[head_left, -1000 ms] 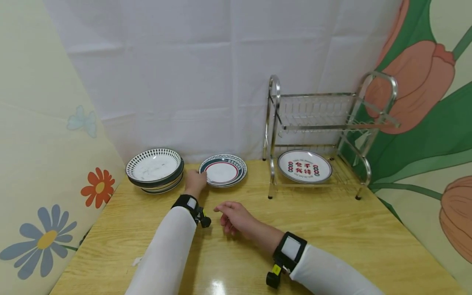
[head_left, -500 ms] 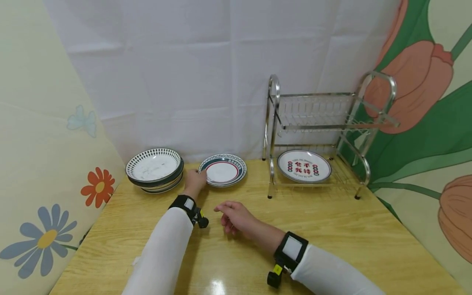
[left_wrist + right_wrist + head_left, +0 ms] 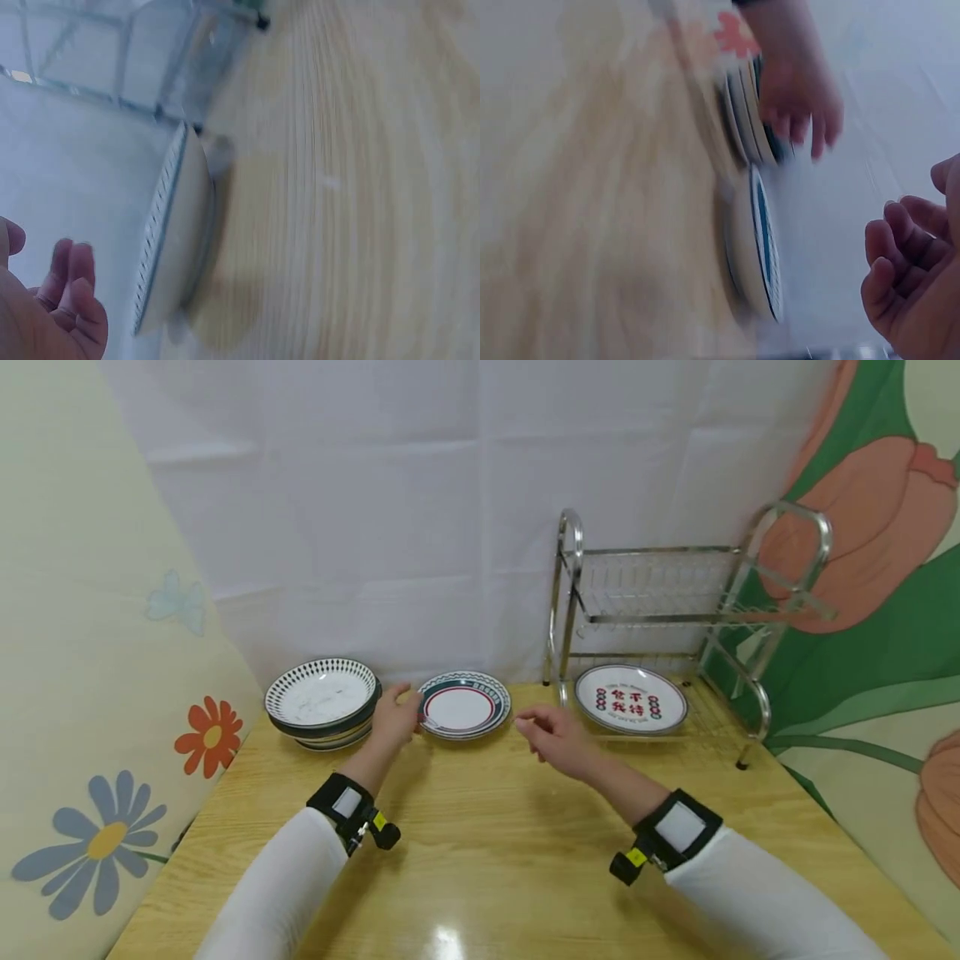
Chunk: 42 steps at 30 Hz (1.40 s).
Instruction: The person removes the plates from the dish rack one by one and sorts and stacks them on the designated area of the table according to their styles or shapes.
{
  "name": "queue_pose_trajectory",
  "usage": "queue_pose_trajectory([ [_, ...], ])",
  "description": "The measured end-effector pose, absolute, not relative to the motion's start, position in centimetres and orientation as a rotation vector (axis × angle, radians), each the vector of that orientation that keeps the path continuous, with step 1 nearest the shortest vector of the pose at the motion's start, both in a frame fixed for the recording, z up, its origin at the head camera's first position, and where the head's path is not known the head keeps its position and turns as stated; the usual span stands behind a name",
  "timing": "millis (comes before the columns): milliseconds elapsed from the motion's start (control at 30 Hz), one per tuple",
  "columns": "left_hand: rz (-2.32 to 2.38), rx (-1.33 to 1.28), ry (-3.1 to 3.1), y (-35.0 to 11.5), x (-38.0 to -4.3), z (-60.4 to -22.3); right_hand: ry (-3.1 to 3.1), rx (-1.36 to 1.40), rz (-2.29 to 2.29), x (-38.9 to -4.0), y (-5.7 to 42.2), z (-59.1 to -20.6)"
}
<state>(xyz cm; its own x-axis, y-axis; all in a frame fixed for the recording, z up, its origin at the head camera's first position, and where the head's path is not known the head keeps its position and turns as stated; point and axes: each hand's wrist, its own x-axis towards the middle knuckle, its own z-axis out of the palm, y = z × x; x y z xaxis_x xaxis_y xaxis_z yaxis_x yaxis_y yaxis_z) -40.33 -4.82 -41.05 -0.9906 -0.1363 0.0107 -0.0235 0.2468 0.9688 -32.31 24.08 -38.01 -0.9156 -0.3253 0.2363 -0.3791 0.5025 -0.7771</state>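
Between my hands lies a small stack of plates (image 3: 459, 708), the top one white with a teal band and a red ring. My left hand (image 3: 394, 717) hovers just left of it, thumb and fingers apart, holding nothing. On the plates' other side my right hand (image 3: 558, 739) is raised with loosely bent fingers and nothing in them. In the left wrist view the plate (image 3: 176, 232) stands apart from the fingers (image 3: 79, 277). Left of my left hand is a taller stack of dishes (image 3: 322, 693), the top one white with a dark-patterned rim.
A two-tier metal dish rack (image 3: 660, 618) stands at the back right. On its lower tier leans an oval-looking white plate (image 3: 632, 700) with red characters. A white cloth (image 3: 375, 510) hangs behind the wooden table (image 3: 480, 860).
My left hand has let go of the plate stack's left edge and lifted slightly. My right hand has moved right and forward, to the stack's right side. The view has shifted a little.
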Motion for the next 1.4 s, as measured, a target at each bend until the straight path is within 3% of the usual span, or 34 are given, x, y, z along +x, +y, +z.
queue_pose_trajectory([
  [200,-2.231,0.017,-2.315,-2.6,-36.3,-39.3,-2.719,0.419,1.0,-35.4,30.5,-36.2],
  [400,-2.469,-0.087,-2.281,-0.1,-32.7,-38.8,-2.801,0.106,0.914,-38.5,36.4,-35.6],
  [700,-2.812,-0.182,-2.188,2.4,-29.9,-39.2,-2.814,-0.244,0.692,-41.1,43.1,-36.5],
  [933,-2.933,-0.089,-2.132,3.1,-29.8,-39.6,-2.89,-0.474,0.691,-41.7,44.6,-37.5],
  [1400,-2.998,0.012,-2.103,3.2,-30.0,-40.5,-2.955,-0.5,0.652,-41.2,45.3,-38.2],
])
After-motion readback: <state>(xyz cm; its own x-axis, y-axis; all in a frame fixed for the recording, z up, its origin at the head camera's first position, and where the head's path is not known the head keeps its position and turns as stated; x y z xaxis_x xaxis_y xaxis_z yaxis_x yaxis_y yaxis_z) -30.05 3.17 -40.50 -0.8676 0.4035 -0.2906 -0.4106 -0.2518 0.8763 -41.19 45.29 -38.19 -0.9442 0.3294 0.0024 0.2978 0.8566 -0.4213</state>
